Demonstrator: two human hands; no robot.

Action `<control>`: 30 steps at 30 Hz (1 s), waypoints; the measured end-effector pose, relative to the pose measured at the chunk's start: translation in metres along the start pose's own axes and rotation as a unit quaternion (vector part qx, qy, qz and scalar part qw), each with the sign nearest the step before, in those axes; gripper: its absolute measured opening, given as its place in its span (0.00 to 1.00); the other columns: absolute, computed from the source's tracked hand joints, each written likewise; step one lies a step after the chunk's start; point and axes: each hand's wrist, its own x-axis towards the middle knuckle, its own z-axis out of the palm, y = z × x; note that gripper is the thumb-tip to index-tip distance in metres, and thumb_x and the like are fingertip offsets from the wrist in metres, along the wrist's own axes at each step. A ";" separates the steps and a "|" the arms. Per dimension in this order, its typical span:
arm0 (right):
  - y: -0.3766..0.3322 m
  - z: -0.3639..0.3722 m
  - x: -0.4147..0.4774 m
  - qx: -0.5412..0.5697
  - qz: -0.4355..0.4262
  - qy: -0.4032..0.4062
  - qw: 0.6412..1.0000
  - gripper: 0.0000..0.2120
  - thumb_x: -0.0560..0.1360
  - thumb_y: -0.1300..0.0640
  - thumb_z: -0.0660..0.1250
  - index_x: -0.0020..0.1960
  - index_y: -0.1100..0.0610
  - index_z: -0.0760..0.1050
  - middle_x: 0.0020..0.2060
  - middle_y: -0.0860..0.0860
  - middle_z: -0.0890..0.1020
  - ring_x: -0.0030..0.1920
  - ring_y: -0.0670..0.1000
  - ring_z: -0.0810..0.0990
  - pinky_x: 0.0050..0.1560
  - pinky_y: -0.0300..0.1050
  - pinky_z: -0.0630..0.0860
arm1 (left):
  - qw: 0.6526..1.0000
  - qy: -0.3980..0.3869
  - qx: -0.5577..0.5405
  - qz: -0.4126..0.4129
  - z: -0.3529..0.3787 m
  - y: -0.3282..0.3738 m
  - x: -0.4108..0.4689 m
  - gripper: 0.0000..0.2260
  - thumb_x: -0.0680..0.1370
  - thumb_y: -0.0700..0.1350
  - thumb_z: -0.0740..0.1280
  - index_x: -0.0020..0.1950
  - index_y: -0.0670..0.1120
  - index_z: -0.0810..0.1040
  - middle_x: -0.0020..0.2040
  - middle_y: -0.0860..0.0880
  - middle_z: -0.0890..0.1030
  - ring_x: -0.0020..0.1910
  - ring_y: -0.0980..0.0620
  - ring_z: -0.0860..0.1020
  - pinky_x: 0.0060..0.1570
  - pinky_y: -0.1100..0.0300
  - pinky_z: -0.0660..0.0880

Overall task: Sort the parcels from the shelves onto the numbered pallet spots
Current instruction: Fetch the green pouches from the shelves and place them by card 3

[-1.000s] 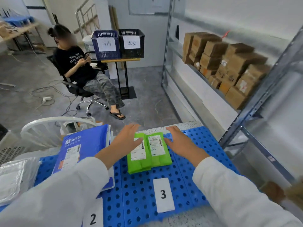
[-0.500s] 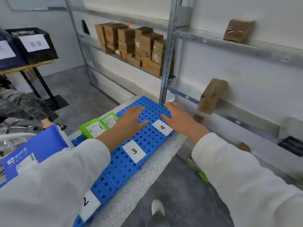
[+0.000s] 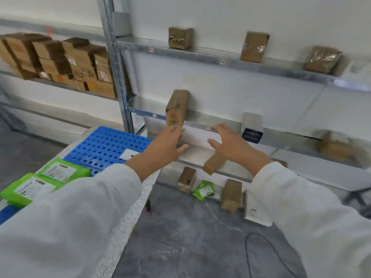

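progress: early, two green parcels (image 3: pixel 46 177) lying on blue pallet (image 3: pixel 104 145) | left: brown boxes (image 3: pixel 176 109) waiting on shelves (image 3: pixel 220 62) | grip: left hand (image 3: pixel 166 145) and right hand (image 3: pixel 230 145) both spread, grasping nothing

White wall (image 3: pixel 230 17) behind a grey metal rack; its upright post (image 3: pixel 116 77) stands left of centre, with tiers running off to either side. Grey mottled floor (image 3: pixel 190 237) below the rack, a dark cable (image 3: pixel 267 251) lying across it. Speckled tabletop (image 3: pixel 128 213) left of the post. Even, soft light.
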 end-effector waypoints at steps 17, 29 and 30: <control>0.156 0.017 -0.065 0.078 0.093 0.002 0.993 0.24 0.80 0.51 0.60 0.73 0.57 0.63 0.70 0.53 0.67 0.66 0.54 0.71 0.65 0.52 0.70 | 0.992 -0.108 0.020 0.059 0.149 0.127 0.073 0.24 0.79 0.49 0.66 0.72 0.41 0.67 0.70 0.45 0.69 0.70 0.48 0.65 0.69 0.55 0.64; 0.260 0.001 -0.026 0.083 0.064 -0.032 0.994 0.26 0.81 0.50 0.58 0.75 0.58 0.60 0.70 0.54 0.66 0.67 0.56 0.70 0.66 0.52 0.69 | 0.994 -0.092 0.066 -0.003 0.179 0.159 0.138 0.26 0.80 0.50 0.64 0.75 0.44 0.63 0.73 0.47 0.66 0.73 0.49 0.62 0.71 0.56 0.60; 0.264 0.001 -0.021 0.084 0.059 -0.034 0.994 0.26 0.81 0.50 0.58 0.75 0.58 0.60 0.70 0.54 0.66 0.66 0.56 0.70 0.66 0.52 0.69 | 0.994 -0.088 0.068 -0.005 0.182 0.161 0.141 0.26 0.79 0.50 0.64 0.75 0.44 0.63 0.73 0.47 0.67 0.73 0.49 0.63 0.71 0.56 0.61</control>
